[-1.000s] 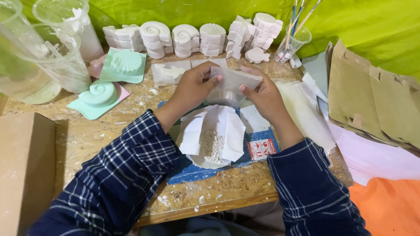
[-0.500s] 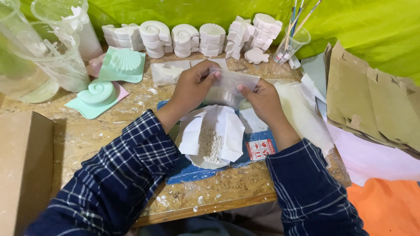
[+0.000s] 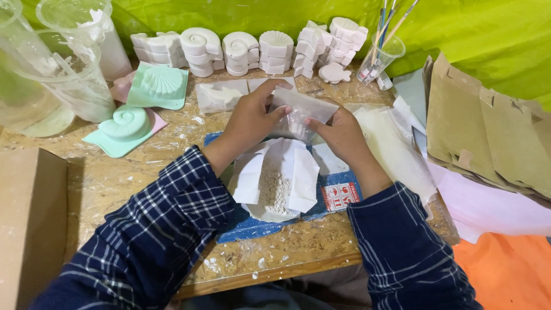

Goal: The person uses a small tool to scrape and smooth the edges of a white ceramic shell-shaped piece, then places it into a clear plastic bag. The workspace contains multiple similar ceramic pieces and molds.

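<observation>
- Two hands meet over a small clear plastic bag (image 3: 301, 115) in the head view, the only view; the bag is held in the air just beyond the paper-lined bowl (image 3: 279, 179), which serves as the landmark here.
- The left hand (image 3: 252, 120) is closed on the bag's left side, thumb pressed on its front and fingers wrapped behind its top edge.
- The right hand (image 3: 340, 135) pinches the bag's right lower edge, its thumb on the plastic.
- The bowl sits on a blue sheet (image 3: 252, 227) on the tabletop (image 3: 103, 178), between the two checked sleeves; folded white paper lines it and pale crumbly powder (image 3: 274, 189) lies in the middle.
- Left of the bowl lie two mint-green moulds: a spiral-shell mould (image 3: 123, 129) nearer, a scallop mould (image 3: 159, 85) beyond it.
- Farther left of the bowl stand clear plastic jugs (image 3: 69, 74).
- Beyond the bowl, along the green backdrop, runs a row of stacked white shell casts (image 3: 241, 51).
- Beyond and right of the bowl, a clear cup of brushes (image 3: 380, 57) stands near the casts.
- Right of the bowl lie pale sheets, then brown cardboard pieces (image 3: 488, 132).
- A cardboard box (image 3: 28, 224) lies at the near left, well apart from the bowl.
</observation>
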